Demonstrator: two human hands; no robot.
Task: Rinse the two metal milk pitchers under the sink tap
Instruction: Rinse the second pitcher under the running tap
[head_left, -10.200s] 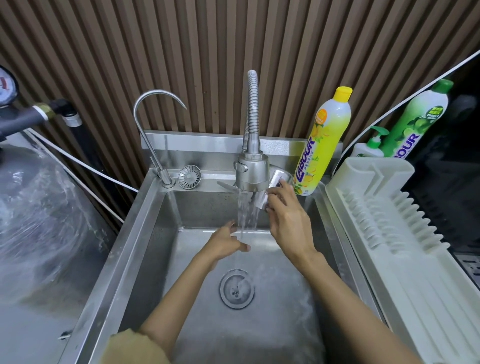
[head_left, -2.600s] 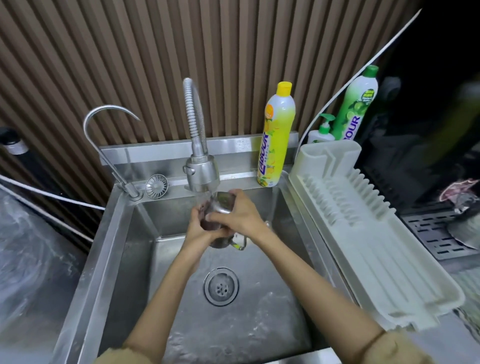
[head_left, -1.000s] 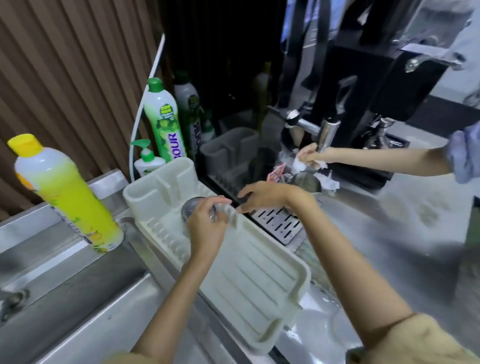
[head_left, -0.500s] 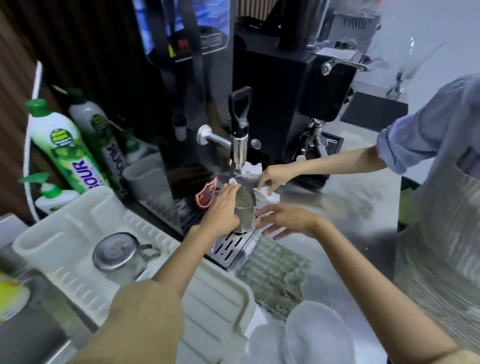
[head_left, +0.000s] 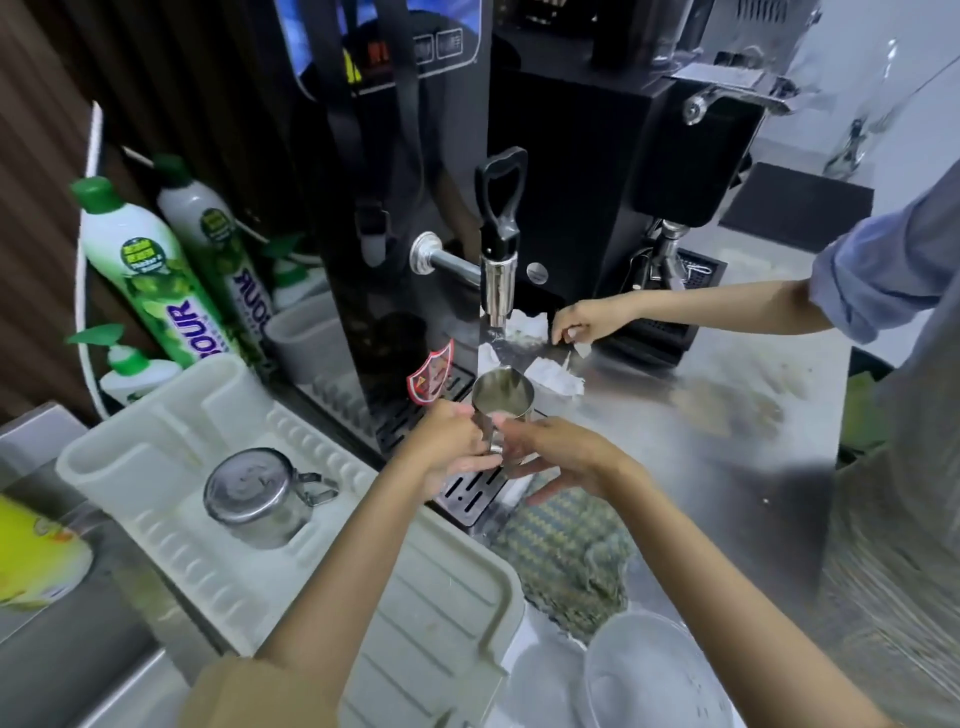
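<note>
Pitcher (head_left: 501, 402) turned upright, both hands gripping.

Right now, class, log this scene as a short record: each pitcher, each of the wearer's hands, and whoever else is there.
pitcher 1: upside down in the white rack
pitcher 2: upright, mouth up, held over the black drip grate
left hand: grip on pitcher 2's left side
right hand: fingers at pitcher 2's right side; a firm grip is unclear
other person's hand: on white paper behind pitcher 2
spout: above pitcher 2
</note>
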